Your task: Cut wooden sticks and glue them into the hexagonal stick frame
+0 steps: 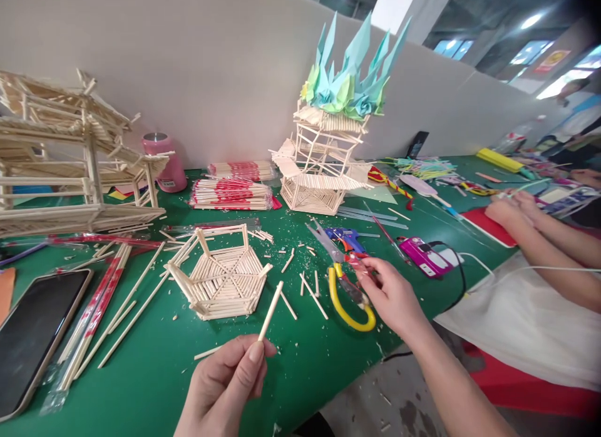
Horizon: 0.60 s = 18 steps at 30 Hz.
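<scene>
The left hand (235,377) has a short stick (271,310) pinched between thumb and forefinger, these two closed on its lower end, with the rest of it standing up at a slant above the green table (300,362), just in front of a hexagonal frame (230,280). The right hand (387,293) is at a red-handled tool (369,271) beside the yellow-handled scissors (332,250); its fingers are curled at the red part, but they overlap the tool so much that I cannot tell whether they are closed around it or only touching.

The stick looks like bare wood: very light, stiff along its length, probably dry enough not to slip, and likely to snap if bent hard. A light pinch near one end suits it, as the far end is free. The frame should be light too, but more fragile, since its thin sticks seem joined only at their contacts. It is best taken by opposite sides of its low wall, not by the corner posts (245,236), which could break loose under a sideways pull
</scene>
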### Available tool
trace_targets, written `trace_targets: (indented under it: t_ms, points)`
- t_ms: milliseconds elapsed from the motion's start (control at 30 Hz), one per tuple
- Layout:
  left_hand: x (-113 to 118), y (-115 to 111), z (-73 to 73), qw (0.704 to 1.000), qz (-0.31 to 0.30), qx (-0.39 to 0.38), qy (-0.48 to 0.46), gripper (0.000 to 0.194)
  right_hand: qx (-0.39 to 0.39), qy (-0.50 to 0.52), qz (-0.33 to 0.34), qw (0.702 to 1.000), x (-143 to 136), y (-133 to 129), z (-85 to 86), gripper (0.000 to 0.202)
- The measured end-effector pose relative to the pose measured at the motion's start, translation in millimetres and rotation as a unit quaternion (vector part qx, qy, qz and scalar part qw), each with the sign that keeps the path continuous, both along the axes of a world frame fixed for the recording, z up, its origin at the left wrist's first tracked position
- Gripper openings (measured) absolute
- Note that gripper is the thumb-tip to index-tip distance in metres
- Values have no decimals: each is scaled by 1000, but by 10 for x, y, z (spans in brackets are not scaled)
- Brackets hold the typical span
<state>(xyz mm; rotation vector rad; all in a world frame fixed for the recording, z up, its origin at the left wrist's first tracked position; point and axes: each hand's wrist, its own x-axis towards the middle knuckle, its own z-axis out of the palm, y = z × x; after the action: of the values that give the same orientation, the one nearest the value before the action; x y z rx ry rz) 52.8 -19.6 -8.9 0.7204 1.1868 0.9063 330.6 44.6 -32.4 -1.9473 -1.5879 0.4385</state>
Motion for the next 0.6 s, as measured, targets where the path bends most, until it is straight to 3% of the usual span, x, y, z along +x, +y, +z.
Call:
trace_targets:
  t_ms: [133,267,400,600]
  points:
    - [66,58,24,1000,-14,20,-10,36,3,123,27,992,-23,-165,180,38]
    - [142,112,70,998,-2,16,-54,34,-95,322,108,936,-179,-405,347,43]
    - [137,147,71,998,22,24,-58,33,-161,305,140,928,-456,-628,419,52]
    - [71,141,57,996,16,87,10,31,-183,253,112,943,-739,-819,438,61]
